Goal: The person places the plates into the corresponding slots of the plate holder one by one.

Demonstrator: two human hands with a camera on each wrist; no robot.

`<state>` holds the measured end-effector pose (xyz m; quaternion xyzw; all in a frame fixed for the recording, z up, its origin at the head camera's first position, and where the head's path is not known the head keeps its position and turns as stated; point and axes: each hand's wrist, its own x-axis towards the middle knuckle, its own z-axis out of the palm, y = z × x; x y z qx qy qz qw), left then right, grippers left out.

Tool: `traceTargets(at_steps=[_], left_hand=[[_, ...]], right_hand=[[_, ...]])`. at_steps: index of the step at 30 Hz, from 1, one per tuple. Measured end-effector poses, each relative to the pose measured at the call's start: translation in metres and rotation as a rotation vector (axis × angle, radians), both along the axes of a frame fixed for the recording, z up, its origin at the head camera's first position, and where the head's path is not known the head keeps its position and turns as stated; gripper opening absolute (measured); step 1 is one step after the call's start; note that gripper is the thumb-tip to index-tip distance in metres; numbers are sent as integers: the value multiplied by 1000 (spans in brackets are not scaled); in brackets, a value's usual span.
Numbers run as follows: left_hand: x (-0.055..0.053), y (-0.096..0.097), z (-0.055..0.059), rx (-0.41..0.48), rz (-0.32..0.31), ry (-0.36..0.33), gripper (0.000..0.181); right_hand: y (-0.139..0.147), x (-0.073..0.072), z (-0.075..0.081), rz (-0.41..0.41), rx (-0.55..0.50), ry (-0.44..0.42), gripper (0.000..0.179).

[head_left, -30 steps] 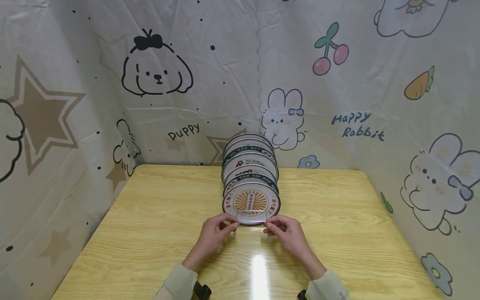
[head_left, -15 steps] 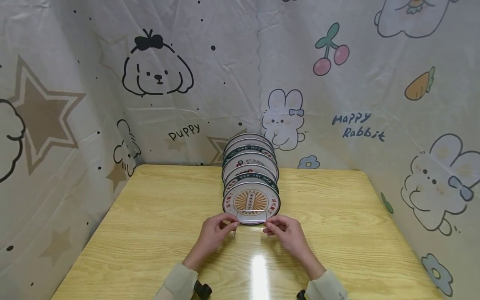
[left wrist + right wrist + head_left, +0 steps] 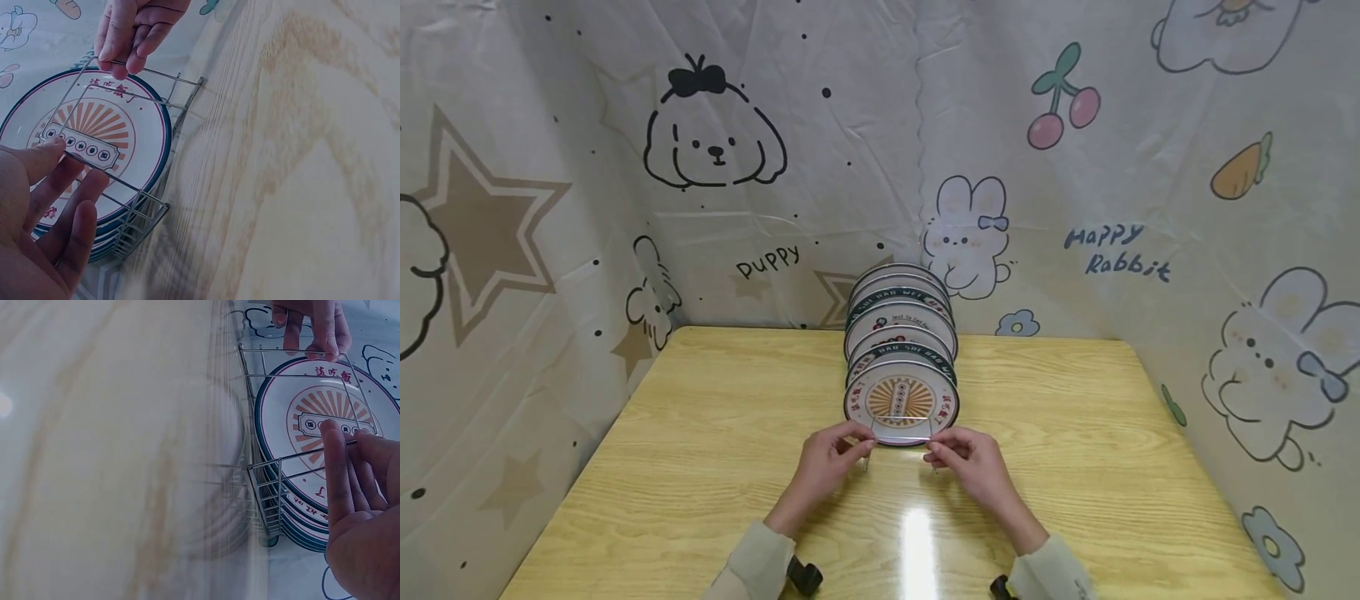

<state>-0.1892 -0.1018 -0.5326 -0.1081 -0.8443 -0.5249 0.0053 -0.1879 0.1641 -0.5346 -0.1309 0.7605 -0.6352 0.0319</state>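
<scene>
A thin metal wire dish rack (image 3: 902,439) stands on the table, holding several round plates on edge in a row from front to back. The front plate (image 3: 901,402) is white with a dark rim, an orange sunburst and red characters. My left hand (image 3: 829,457) pinches the rack's front left upper corner between thumb and fingertips. At the opposite front corner, my right hand (image 3: 972,460) pinches the wire in the same way. Both wrist views show the rack's front wire loop (image 3: 125,181) standing out before the front plate, with a hand at each end.
The wooden table (image 3: 737,375) carries the rack near its middle. A cartoon-printed cloth (image 3: 850,208) hangs behind the table and along both sides. The rearmost plates (image 3: 898,270) stand close to the back edge.
</scene>
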Motion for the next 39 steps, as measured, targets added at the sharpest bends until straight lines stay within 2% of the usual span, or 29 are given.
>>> traceTargets(at_steps=[15,20,27,32,36,39], left_hand=[[-2,-1,-1,14,2,-1,5],[-1,-1,-3,24,6,31,5],[0,0,-3,21,10,31,5],[1,0,-4,14,-3,57,5],[1,-3,-8,21,-37,61,11],[2,-10,-11,7,-62,26,16]], right_hand=[[-1,-1,2,-5,20,-8,18],[-1,-1,1,-8,20,-3,18],[-2,1,4,-18,11,6,17],[-2,2,5,-20,19,3,18],[3,3,3,9,87,3,19],[11,4,4,41,202,31,22]])
